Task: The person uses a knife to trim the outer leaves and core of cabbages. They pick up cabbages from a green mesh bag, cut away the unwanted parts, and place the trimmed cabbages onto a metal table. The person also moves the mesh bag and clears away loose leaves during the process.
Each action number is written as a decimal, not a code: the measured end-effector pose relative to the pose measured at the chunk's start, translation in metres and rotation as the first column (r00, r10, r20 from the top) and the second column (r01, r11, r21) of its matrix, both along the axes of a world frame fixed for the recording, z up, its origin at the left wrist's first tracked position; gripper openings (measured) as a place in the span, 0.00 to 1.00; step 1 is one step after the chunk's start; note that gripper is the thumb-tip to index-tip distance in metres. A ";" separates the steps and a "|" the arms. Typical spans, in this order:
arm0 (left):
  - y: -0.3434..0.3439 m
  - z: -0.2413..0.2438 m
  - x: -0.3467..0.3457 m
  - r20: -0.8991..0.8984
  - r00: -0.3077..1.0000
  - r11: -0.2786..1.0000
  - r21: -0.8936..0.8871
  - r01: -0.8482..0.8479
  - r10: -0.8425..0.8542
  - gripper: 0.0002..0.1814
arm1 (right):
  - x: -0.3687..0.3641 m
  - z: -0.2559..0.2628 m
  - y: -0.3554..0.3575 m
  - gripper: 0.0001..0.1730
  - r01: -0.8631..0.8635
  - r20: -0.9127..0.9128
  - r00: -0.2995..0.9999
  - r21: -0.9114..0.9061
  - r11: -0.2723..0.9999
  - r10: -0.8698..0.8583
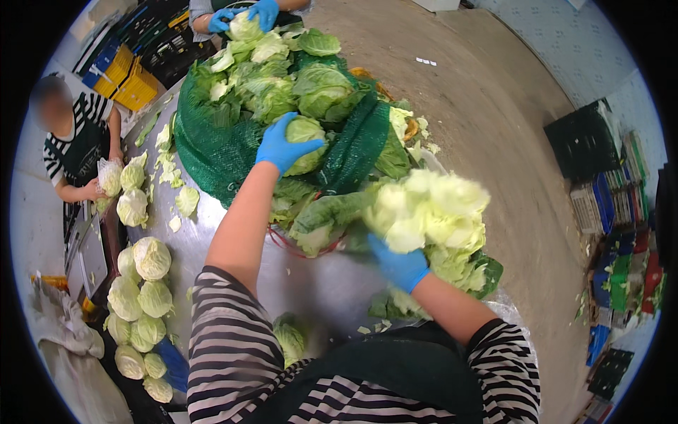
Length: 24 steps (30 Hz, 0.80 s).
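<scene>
My left hand, in a blue glove, is spread over a green cabbage at the near side of a green mesh sack. More cabbages and loose leaves lie in the sack's mouth. My right hand, also gloved in blue, is at the lower left side of a blurred bunch of pale cabbage leaves; whether it grips them I cannot tell. A red cord lies on the metal table below the sack. Another cabbage is close to my body.
Trimmed cabbages stand in rows along the table's left side. A co-worker handles netted cabbage beside a scale. Another person's gloved hands hold a cabbage at the far end. Yellow crates stand far left, stacked crates right.
</scene>
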<state>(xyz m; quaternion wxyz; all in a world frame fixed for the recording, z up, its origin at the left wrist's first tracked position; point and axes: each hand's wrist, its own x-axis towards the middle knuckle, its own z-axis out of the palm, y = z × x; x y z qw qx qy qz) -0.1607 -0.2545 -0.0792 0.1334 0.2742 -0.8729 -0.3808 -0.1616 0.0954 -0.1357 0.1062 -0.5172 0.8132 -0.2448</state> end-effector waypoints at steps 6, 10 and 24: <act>0.016 -0.033 0.057 -0.396 0.895 0.975 0.000 -0.223 0.204 0.42 | -0.041 0.052 0.004 0.15 0.299 0.473 0.847 -0.048 0.953 -0.242; 0.060 0.001 0.094 -0.441 0.729 0.778 0.596 -0.199 0.524 0.46 | -0.083 0.079 0.035 0.18 0.239 0.180 0.952 0.071 0.968 -0.248; 0.075 0.003 -0.020 -0.053 0.941 0.908 0.283 -0.308 0.335 0.60 | -0.188 0.118 0.134 0.28 0.623 0.004 0.768 -0.239 0.745 -0.641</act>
